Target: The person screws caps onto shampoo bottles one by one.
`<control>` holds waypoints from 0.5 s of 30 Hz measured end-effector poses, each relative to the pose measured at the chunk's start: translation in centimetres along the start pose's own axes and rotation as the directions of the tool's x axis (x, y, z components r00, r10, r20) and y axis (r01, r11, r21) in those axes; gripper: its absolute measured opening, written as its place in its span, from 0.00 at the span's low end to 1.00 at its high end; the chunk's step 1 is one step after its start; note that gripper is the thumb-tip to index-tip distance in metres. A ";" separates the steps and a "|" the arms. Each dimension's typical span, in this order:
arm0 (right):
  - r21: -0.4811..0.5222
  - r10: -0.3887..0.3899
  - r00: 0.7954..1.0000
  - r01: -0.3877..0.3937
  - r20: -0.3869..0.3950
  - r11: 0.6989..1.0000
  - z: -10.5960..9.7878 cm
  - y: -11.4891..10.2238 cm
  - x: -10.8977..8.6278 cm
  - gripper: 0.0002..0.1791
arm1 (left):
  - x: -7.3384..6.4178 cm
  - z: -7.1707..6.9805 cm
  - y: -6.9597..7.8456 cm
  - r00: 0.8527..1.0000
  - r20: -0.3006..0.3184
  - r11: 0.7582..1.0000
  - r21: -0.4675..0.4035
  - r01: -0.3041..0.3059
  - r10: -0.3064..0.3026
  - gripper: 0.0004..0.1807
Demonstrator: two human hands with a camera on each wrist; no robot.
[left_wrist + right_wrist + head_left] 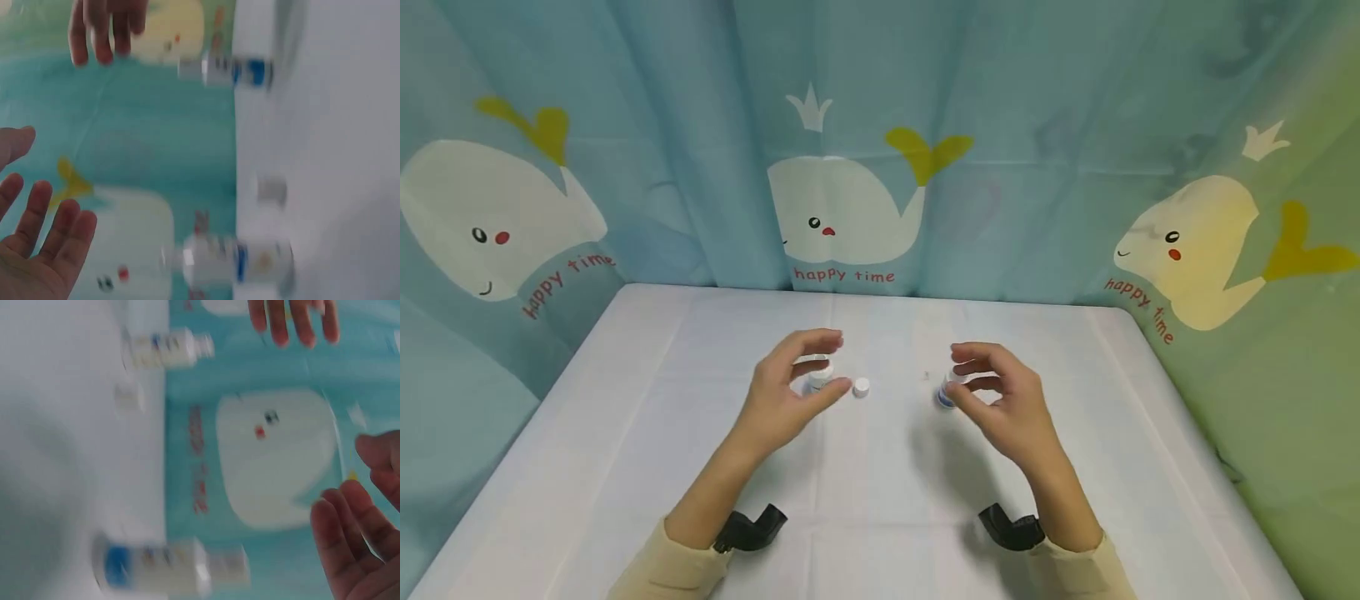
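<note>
Left hand (778, 392), wide, hovers by left bottle (212, 259); right hand (1011, 400), likewise wide, by right bottle (162, 569). White cap (861, 387) between bottles, toward table's (865, 483) far edge.

Left bottle (821, 380), behind left hand (784, 390): partly hidden. Right bottle (945, 398), behind right hand (1003, 402): partly hidden. Labels (250, 260), wrist views: blurred, unreadable.

White surface (865, 475), rounded far corners, faint creases. On it: white bottle (250, 261), upright, narrow neck, left of middle; small white cap (861, 387) just beside, to right; second bottle (165, 569), upright, blue band near base, further right, well apart.
</note>
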State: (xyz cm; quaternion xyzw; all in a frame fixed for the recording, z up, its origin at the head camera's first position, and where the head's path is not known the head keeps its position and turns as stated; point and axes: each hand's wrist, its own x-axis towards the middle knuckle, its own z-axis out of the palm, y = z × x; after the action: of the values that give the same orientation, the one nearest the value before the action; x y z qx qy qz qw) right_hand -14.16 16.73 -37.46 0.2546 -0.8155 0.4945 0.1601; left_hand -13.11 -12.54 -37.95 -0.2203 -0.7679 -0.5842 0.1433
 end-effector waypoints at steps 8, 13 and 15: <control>-0.108 0.191 0.928 -0.164 0.320 0.980 6.5 1.2 1.6 0.29 | -0.2 -3.6 -4.3 0.941 0.050 0.942 -0.024 0.335 -0.334 0.36; -0.216 0.297 0.880 -0.230 0.371 0.949 9.9 2.4 2.9 0.29 | -0.4 -3.2 -7.0 0.896 0.087 0.897 -0.042 0.441 -0.436 0.38; -0.263 0.324 0.864 -0.234 0.385 0.936 11.0 2.7 3.4 0.29 | -0.4 -2.7 -7.8 0.880 0.103 0.880 -0.055 0.471 -0.464 0.38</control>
State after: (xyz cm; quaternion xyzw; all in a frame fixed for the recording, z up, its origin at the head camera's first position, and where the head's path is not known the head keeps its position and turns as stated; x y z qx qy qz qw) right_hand -18.59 7.12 -42.79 0.2161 -0.9059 0.3578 -0.0681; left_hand -16.80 -16.95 -43.88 -0.0589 -0.7803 -0.6211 -0.0440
